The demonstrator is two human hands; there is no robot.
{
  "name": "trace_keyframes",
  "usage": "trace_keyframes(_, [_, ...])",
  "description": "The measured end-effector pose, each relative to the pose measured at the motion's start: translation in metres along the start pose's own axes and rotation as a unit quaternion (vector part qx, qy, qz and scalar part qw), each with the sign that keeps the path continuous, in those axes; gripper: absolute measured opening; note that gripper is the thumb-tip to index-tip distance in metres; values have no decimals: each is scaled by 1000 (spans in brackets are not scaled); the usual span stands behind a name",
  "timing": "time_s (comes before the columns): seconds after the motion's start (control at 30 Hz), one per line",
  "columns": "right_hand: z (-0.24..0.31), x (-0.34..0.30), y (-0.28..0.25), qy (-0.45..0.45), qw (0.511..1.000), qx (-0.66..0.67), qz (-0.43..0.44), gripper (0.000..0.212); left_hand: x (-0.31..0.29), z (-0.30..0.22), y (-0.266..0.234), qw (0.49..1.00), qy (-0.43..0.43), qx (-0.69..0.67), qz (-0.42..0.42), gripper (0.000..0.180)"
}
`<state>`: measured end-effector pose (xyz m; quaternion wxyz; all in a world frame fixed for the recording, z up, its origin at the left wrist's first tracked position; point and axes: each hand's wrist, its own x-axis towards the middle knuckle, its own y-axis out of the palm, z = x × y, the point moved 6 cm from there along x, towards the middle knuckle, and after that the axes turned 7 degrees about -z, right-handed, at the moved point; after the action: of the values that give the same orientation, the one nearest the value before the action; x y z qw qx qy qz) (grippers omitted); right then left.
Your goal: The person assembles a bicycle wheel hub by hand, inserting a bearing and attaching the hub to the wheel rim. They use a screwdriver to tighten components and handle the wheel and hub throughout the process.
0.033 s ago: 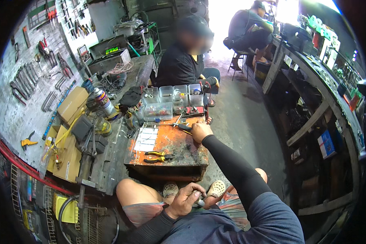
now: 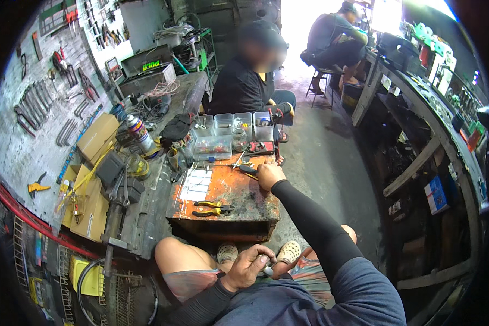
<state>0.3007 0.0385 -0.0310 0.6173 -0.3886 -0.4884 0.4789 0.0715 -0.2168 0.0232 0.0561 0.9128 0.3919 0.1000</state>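
Note:
Above my lap, my left hand (image 2: 249, 268) is curled closed around a small smooth grey-white piece (image 2: 267, 270); its kind is not clear. My right arm reaches forward, and my right hand (image 2: 270, 176) is closed at the far right edge of the orange, stained box top (image 2: 239, 193). Right beside those fingers lies a black-handled tool (image 2: 248, 170); what the fingers hold, if anything, is hidden. Nearer to me on the box top are yellow-and-black pliers (image 2: 213, 208). White paper strips (image 2: 196, 186) with thin rods lie to the left.
Clear plastic bins (image 2: 223, 124) of small parts and a glass jar (image 2: 238, 139) stand behind the box top. On the left bench are a spray can (image 2: 139, 133), cardboard boxes (image 2: 98, 136) and a vise. One person (image 2: 242, 87) sits just beyond; another (image 2: 336, 41) sits farther back.

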Motion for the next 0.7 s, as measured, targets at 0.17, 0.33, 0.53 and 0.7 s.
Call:
trace_keyframes(0.17, [-1,4,-12,-48,998,23,-33,28,8,-6,-5,999,-9,-35,33,17])
trace_keyframes(0.33, [-1,5,-32,-65,983,149,-84,22,9,3,-11,995,-36,-90,7,12])
trace_keyframes(0.53, [28,-32,-37,-104,984,107,-97,12,3,-18,-4,991,121,24,-60,27])
trace_keyframes(0.7, [46,-54,-27,-120,983,75,-120,17,6,-12,-8,991,124,-9,-44,15])
